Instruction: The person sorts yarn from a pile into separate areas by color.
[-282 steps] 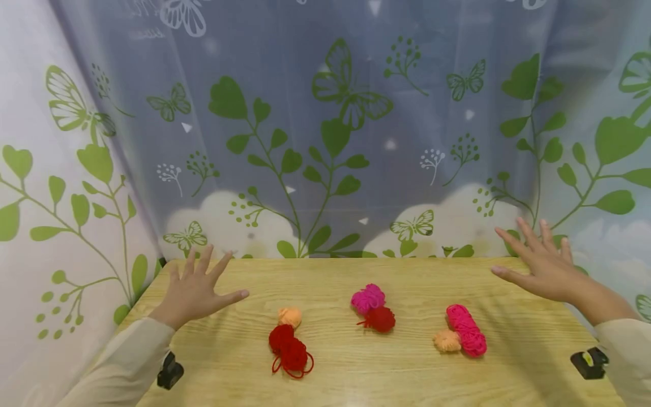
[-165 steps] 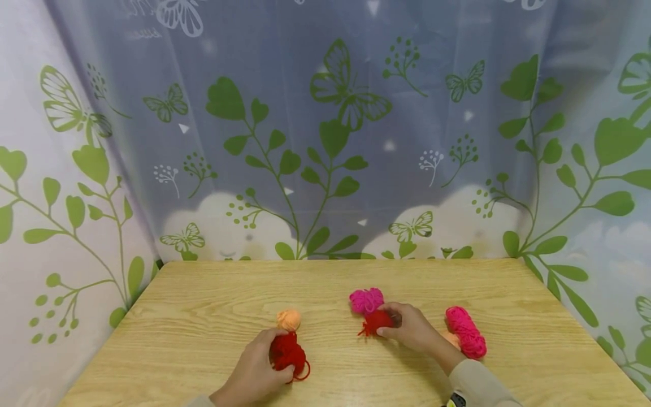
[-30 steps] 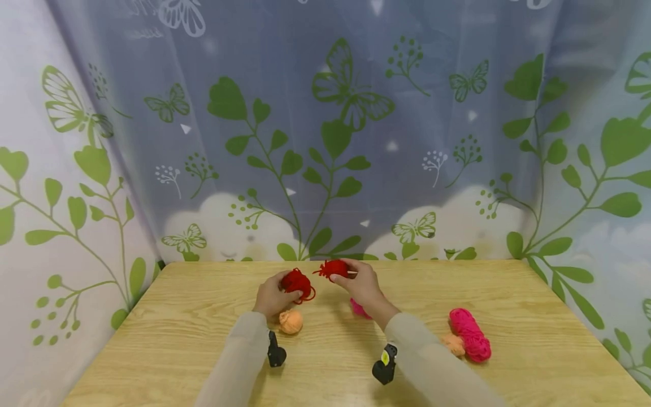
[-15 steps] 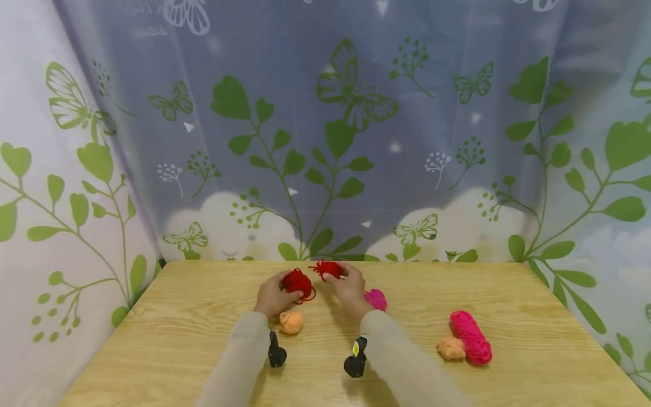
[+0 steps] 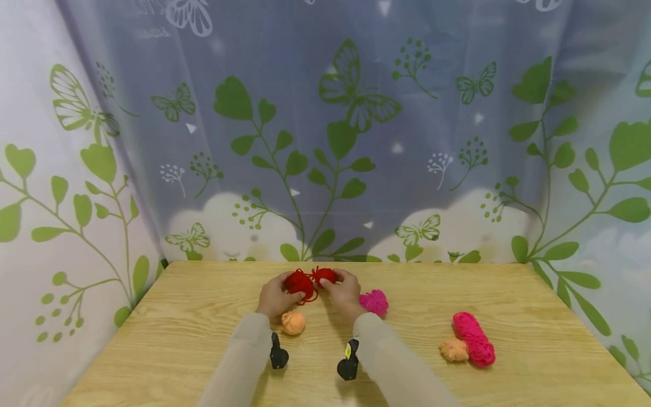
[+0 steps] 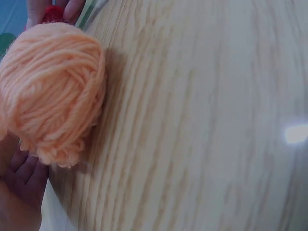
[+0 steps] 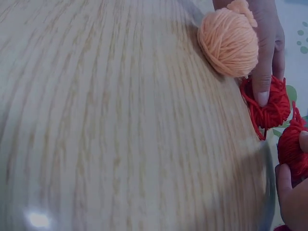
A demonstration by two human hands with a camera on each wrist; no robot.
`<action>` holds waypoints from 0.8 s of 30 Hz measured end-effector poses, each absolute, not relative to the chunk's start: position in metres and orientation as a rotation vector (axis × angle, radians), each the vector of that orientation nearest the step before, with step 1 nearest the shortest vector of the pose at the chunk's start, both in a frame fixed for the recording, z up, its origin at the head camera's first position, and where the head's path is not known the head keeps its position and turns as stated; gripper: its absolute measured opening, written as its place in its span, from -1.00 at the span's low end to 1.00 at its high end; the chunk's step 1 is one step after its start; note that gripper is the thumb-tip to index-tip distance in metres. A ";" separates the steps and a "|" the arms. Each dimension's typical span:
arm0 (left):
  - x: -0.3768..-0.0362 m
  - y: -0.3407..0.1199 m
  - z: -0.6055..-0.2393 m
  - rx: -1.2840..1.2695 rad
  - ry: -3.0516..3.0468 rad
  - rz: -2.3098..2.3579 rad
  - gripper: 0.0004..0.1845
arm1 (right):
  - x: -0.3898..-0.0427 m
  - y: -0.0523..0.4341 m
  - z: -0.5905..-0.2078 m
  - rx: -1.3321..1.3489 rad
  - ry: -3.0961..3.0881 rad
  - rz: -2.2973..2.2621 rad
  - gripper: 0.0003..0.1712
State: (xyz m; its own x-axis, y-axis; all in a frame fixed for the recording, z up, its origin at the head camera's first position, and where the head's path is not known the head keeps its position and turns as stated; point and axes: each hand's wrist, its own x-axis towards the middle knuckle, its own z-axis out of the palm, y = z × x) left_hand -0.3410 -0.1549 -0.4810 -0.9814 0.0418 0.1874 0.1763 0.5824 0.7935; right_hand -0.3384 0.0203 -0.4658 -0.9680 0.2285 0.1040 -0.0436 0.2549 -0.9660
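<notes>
The peach ball (image 6: 54, 84) nearly hides the red yarn (image 6: 53, 14) in the left wrist view — the right wrist view crops the right hand (image 7: 294, 201).

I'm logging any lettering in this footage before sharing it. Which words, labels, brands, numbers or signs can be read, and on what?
None can be read.
On the backdrop: faint pale lettering at upper left, too blurred to read.
On the right wrist's black device: a yellow mark, too small to tell whether it bears text.
On the left red yarn and right red yarn: no text shows.
</notes>
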 end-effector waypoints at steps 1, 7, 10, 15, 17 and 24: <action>-0.342 -0.155 -0.482 -0.185 -2.659 -1.357 -0.36 | -0.338 0.020 -0.466 -0.165 -2.309 1.792 -0.59; -0.342 -0.155 -0.483 -0.182 -2.664 -1.341 -0.35 | -0.337 0.020 -0.469 -0.144 -2.341 1.823 -0.62; -0.341 -0.155 -0.483 -0.185 -2.667 -1.347 -0.35 | -0.337 0.020 -0.469 -0.150 -2.344 1.805 -0.62; -0.342 -0.155 -0.483 -0.192 -2.674 -1.351 -0.35 | -0.336 0.019 -0.469 -0.156 -2.353 1.768 -0.63; -0.343 -0.155 -0.483 -0.189 -2.679 -1.350 -0.34 | -0.336 0.019 -0.469 -0.153 -2.363 1.752 -0.63; -0.342 -0.156 -0.483 -0.195 -2.671 -1.355 -0.34 | -0.338 0.018 -0.472 -0.123 -2.383 1.696 -0.64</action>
State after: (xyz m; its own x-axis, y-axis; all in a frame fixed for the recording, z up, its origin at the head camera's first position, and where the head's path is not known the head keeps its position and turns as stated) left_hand -0.3418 -0.1558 -0.4829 -0.9818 0.0522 0.1828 0.1783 0.5861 0.7903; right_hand -0.3376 0.0183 -0.4718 -0.9737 0.1906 0.1251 -0.0558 0.3328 -0.9413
